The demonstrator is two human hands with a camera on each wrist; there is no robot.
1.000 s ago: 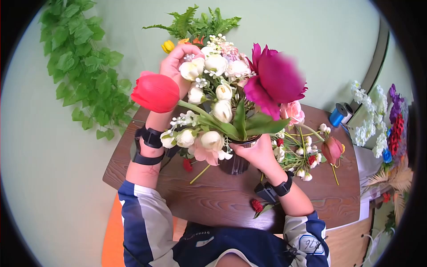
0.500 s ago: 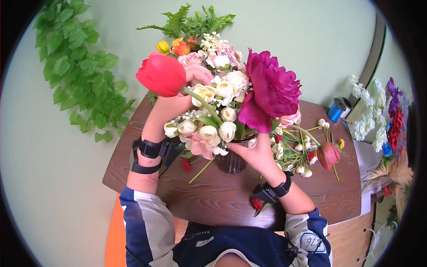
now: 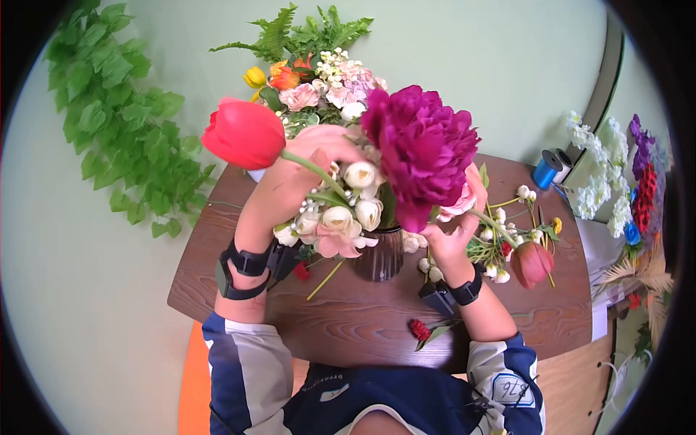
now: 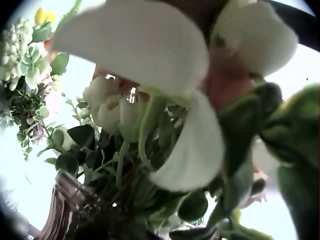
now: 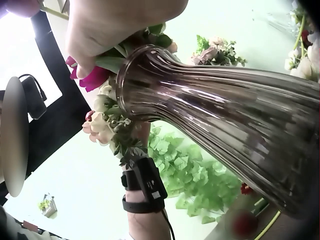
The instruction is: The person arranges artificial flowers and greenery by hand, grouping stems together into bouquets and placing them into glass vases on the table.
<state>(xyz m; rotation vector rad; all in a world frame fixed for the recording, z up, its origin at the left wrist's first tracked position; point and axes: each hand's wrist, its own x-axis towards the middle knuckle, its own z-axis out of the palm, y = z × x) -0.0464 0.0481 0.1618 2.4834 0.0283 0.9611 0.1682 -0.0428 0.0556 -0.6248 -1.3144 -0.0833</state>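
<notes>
My table's [image 3: 319,315] near edge curves before the vase [image 3: 380,259], which holds the bouquet [image 3: 337,217]. My hands are apart: left hand [image 3: 286,180] among flowers left of the vase, right hand [image 3: 453,245] beside its rim; I cannot tell whether either grips. The peony [image 3: 420,148] blocks room above the vase, the red tulip [image 3: 245,133] juts left, a spool [image 3: 545,174] stands far right.

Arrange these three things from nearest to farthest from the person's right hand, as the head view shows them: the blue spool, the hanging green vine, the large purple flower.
1. Large purple flower: just above and left of the right hand in the picture.
2. Blue spool: on the table, toward its back right.
3. Hanging green vine: at the picture's far left.
</notes>
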